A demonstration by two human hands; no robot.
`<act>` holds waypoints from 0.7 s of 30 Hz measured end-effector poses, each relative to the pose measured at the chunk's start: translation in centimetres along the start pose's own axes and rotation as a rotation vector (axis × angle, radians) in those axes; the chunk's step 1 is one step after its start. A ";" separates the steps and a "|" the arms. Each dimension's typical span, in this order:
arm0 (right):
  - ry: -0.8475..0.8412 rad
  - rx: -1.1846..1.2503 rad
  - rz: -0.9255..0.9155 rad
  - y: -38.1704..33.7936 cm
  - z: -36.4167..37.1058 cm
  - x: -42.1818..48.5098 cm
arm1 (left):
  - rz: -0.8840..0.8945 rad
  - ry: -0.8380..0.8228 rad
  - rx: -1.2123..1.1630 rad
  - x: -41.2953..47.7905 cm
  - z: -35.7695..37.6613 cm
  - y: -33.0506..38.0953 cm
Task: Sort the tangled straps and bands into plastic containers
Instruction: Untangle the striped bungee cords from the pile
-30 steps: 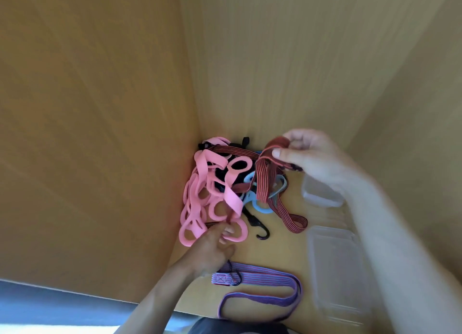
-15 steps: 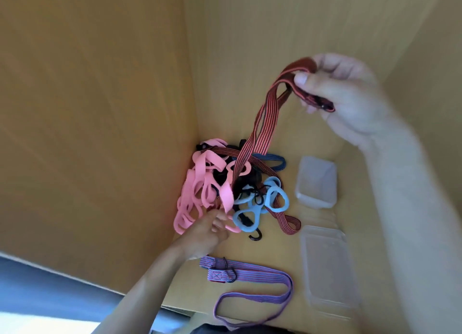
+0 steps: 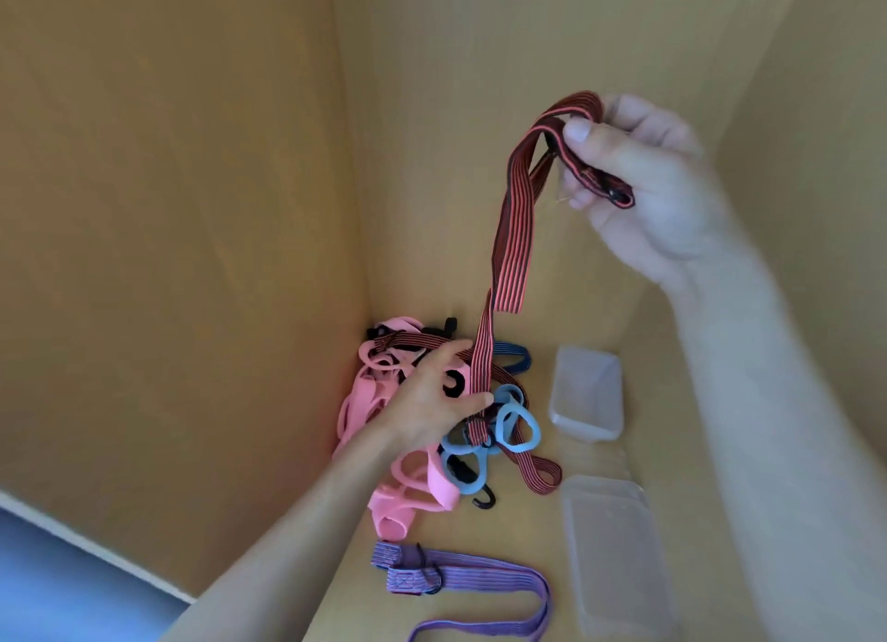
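On wooden surface (image 3: 523, 531), tangled straps (image 3: 432, 485), wooden walls (image 3: 192, 209)

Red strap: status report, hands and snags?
Right hand pinches red strap end, held high. Left hand flat on pink bands, fingers straight. Strap's lower part caught among blue rings.
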State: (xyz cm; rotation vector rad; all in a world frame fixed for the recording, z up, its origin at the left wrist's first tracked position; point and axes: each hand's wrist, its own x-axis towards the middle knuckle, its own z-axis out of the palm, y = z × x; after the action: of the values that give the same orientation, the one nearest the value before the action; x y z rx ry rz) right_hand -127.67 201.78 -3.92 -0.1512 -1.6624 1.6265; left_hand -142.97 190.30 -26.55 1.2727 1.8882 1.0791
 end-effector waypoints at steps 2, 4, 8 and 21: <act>0.016 0.043 -0.033 -0.8 -0.2 -0.1 | -0.001 -0.092 0.024 0.2 0.4 0.2; 0.046 0.074 -0.061 -1.4 -0.7 -0.3 | -0.049 -0.108 -0.041 0.1 0.9 0.3; 0.148 0.019 -0.039 -0.5 -2.5 -2.3 | -0.202 -0.111 -0.337 -0.4 0.8 0.5; 0.298 -0.036 0.504 14.5 -0.9 -12.1 | -0.343 -0.334 -1.170 -3.2 2.6 4.3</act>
State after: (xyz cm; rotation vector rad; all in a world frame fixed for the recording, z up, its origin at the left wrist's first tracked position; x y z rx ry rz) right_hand -125.14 197.87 -22.25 -0.8466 -1.4919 1.8234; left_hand -137.76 188.92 -23.88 0.3809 0.8555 1.3325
